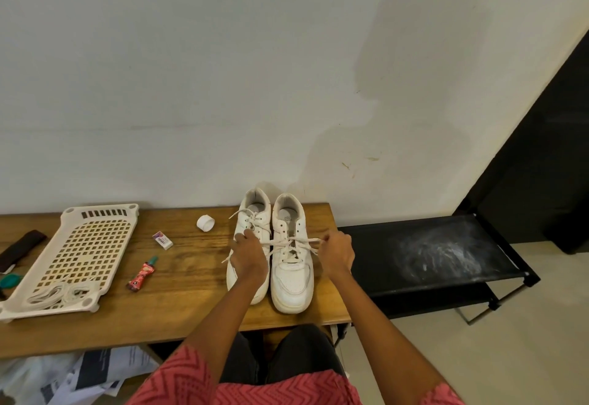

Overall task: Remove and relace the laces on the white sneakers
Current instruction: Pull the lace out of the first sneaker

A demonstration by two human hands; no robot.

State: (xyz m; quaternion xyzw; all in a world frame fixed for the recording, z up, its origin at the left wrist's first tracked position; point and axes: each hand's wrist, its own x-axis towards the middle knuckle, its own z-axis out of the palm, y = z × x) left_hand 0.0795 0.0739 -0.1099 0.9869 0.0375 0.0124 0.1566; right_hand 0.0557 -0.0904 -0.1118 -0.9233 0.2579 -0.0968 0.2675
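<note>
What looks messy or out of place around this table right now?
Papers lie crumpled in a heap under the wooden table, and the black shelf beside it has a whitish, dusty smear on top. The wall behind the sneakers shows small yellowish marks.

White sneakers, cream perforated tray, pink zigzag-patterned garment

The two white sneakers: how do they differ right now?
The right sneaker has its upper eyelets empty, and both hands pull its lace sideways; the left sneaker is laced higher, with loose ends, and the left hand partly covers it. Both stand side by side on the table.
</note>
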